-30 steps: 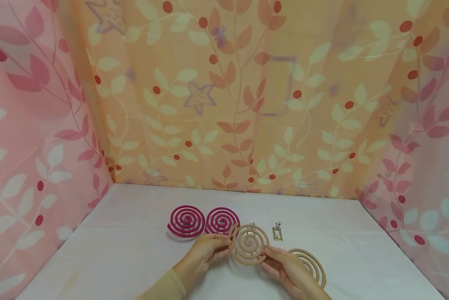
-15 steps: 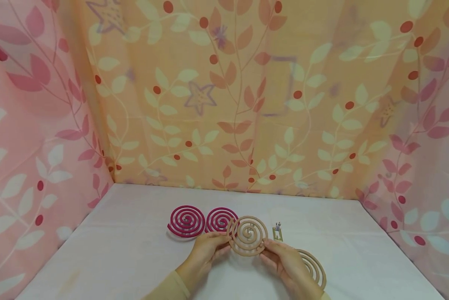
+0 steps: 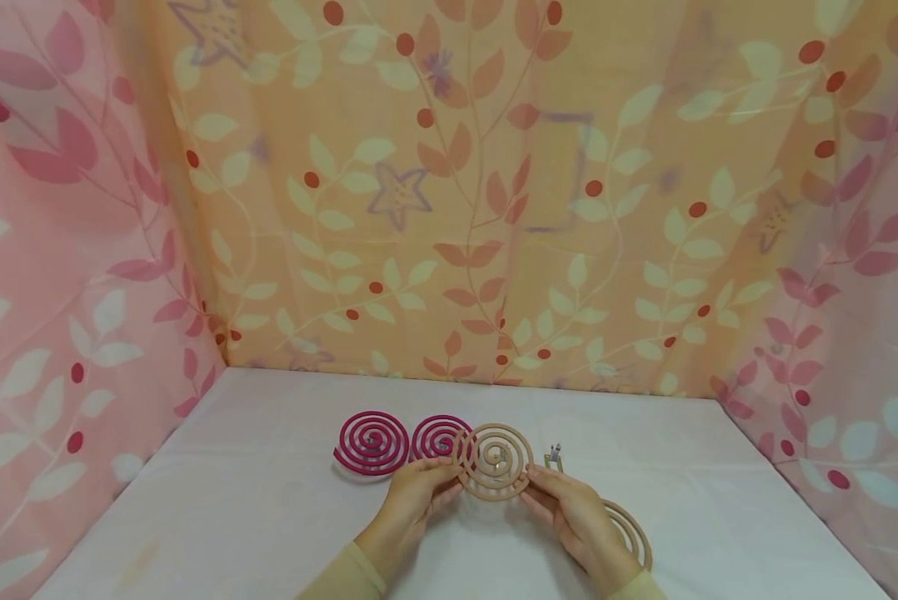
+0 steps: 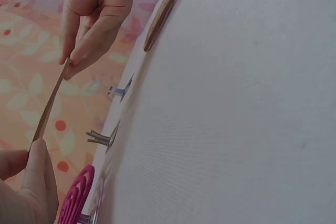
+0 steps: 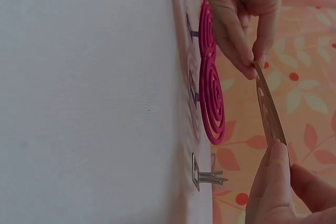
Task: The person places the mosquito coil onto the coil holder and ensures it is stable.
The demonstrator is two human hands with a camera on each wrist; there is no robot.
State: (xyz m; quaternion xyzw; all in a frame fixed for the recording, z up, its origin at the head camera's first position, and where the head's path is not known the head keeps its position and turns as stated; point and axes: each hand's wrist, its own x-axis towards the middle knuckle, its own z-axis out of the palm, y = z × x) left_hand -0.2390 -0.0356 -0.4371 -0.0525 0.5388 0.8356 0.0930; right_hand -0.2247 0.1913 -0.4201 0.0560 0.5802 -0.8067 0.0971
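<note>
A tan mosquito coil [image 3: 492,457] is held level above the table between both hands. My left hand [image 3: 413,500] pinches its left rim between thumb and fingers, and my right hand [image 3: 575,508] pinches the right rim. In the left wrist view the coil appears edge-on, apart from the pronged metal coil stand [image 4: 100,138] nearby. A second metal stand [image 3: 555,454] is beyond my right hand, its base partly hidden. Two magenta mosquito coils [image 3: 374,439] sit raised on stands to the left; the held coil overlaps the nearer one in the head view.
Another tan coil [image 3: 632,533] lies on the white-covered table [image 3: 231,500], partly hidden behind the right hand. Patterned cloth [image 3: 329,250] hangs at the back and both sides.
Both hands have moved the tan coil forward, away from the body, over the nearer bare stand. Their grip on its rim stays. The right hand now covers part of the farther stand's base.
</note>
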